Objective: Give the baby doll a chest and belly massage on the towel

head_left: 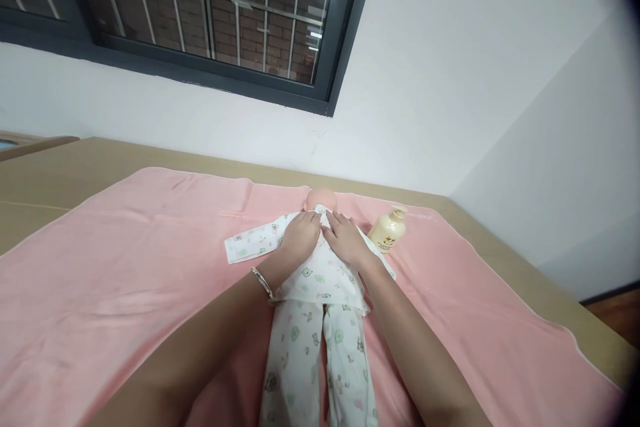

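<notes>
A baby doll lies on its back in a white printed long-sleeved top [320,273] and matching trousers [295,353]. Its bare round head [321,199] points toward the wall. My left hand [301,238] rests on the upper chest of the top, fingers laid toward the collar; a silver bangle [262,282] circles that wrist. Beside it, my right hand [346,240] lies flat on the other side of the chest with its fingers apart. One sleeve [253,243] stretches out to the left. My right arm partly hides the other sleeve.
A cream pump bottle [389,230] leans or lies just right of the doll. Under everything spreads a pink blanket [165,253] on a tan surface [115,160]. White wall [400,100] and a dark-framed barred window [330,103] stand behind.
</notes>
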{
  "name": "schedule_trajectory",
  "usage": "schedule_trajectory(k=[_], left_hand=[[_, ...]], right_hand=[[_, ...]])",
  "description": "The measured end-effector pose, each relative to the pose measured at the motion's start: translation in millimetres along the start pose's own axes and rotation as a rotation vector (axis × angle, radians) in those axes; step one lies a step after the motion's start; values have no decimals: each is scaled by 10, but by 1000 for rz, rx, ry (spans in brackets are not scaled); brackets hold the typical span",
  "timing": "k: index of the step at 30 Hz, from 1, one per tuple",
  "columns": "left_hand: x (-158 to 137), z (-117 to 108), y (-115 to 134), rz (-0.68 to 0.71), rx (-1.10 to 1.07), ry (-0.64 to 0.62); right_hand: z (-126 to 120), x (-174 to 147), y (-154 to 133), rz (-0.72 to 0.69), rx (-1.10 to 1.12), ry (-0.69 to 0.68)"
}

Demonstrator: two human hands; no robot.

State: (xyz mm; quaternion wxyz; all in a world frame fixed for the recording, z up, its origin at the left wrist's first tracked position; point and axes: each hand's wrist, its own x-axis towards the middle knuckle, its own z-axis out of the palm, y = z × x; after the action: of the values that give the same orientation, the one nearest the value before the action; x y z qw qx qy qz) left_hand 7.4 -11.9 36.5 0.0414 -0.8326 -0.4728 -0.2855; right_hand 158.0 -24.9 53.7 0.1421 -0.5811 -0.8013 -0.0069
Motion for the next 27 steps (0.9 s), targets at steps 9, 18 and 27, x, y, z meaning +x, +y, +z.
schedule_trajectory(k=[9, 18, 27], left_hand=[[-100, 58, 41, -122, 81, 123], [-39, 209, -140, -141, -25, 112], [-43, 170, -116, -167, -60, 104]], right_hand=[[-136, -112, -202, 111, -93, 47], [211, 44, 37, 153, 156, 124], [170, 9, -9, 124, 90, 148]])
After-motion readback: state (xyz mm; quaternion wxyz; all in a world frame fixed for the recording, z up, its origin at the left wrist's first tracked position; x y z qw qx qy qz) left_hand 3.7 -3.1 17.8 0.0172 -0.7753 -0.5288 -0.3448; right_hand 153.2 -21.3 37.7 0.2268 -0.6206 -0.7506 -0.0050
